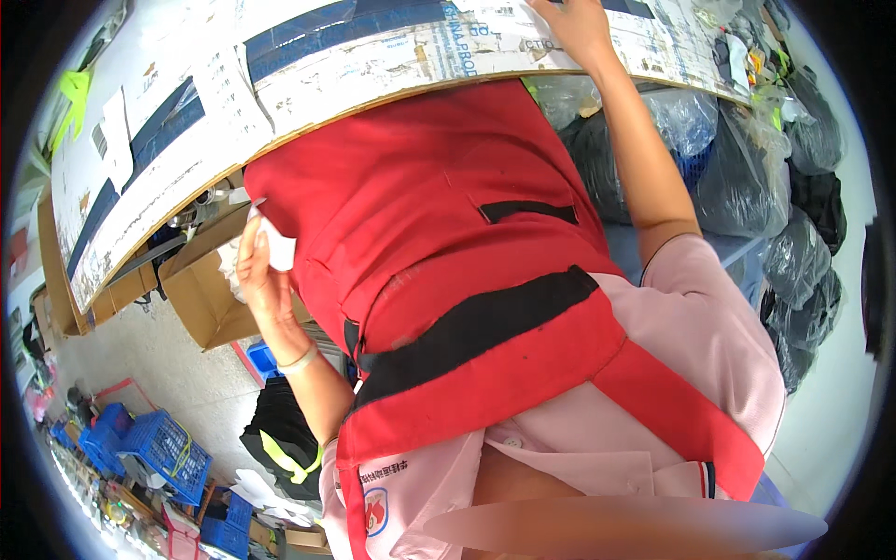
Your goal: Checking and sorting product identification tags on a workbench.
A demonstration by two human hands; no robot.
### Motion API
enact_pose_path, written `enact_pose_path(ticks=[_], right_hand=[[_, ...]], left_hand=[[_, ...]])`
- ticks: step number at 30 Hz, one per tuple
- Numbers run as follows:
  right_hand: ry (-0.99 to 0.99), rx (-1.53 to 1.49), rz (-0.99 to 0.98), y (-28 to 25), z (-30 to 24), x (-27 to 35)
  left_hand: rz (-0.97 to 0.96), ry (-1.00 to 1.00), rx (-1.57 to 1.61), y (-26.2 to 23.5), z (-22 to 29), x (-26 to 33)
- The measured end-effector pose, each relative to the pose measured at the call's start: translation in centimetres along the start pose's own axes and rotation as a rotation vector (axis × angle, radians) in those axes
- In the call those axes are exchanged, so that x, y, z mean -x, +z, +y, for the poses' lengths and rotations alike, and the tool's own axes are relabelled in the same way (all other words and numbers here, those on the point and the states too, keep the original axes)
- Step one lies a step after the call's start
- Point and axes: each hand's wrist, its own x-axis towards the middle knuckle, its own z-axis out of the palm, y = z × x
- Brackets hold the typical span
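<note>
Pink cloth is closest, on the shirt [709,317] of the person at work, with a red apron [448,224] with black bands over it. From where I stand, the left hand [266,266] is up beside the apron, pinching a small white piece [277,247] between the thumb and fingers. I can't tell if the piece is paper or cloth. It is just below the near edge of the table [336,84], well apart from the right hand. Its long way runs up and down with a lean, and its thin tip points up and a bit left, toward the table edge. A pale bracelet [299,359] goes around the left wrist.

The right hand [574,28] is over the table, with that arm stretched out. Its fingertips are cut off at the top, so I can't tell if it is pinching anything.

Big blue letters are printed on the table's worn white cover, next to dark blue bands. The shirt has a round badge [376,511] in blue and red, with small dark writing beside it.

A brown box [210,289] is by the left hand, and dark bags [742,177] are piled on the right.
</note>
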Motion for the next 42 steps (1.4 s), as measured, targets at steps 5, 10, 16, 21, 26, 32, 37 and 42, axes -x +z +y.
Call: enact_pose_path(ticks=[5, 10, 16, 21, 26, 32, 37, 42], right_hand=[[-0.101, -0.537, -0.284, -2.9, -13.9, 2.5], [-1.033, -1.213, -0.437, -11.3, -25.4, 4.0], [-0.951, -1.541, -0.468, -12.5, -33.0, 4.4], [-0.763, -1.768, -0.648, -10.1, -35.9, 5.7], [-0.906, -1.173, -0.902, -3.2, -31.8, 5.2], [-0.631, -1.164, -0.931, -1.0, -31.2, 8.5], [-0.626, -1.005, -0.969, -0.9, -29.5, 7.4], [-0.441, -1.026, -1.006, -0.2, -27.7, 7.5]], left_hand=[[0.208, -0.101, 0.233, -15.9, -3.0, -0.5], [0.633, -0.272, 0.007, -25.7, -6.7, -0.3], [0.863, -0.052, -0.533, -26.2, -8.2, -1.3], [0.861, 0.094, -0.848, -22.1, -7.5, -2.4], [0.344, 0.269, -0.551, -6.1, 1.2, -5.5], [0.192, 0.565, -1.021, 4.7, 8.5, -10.7], [0.129, 0.516, -1.149, 5.3, 8.2, -13.9], [0.049, 0.400, -0.710, 4.2, 8.3, -14.3]])
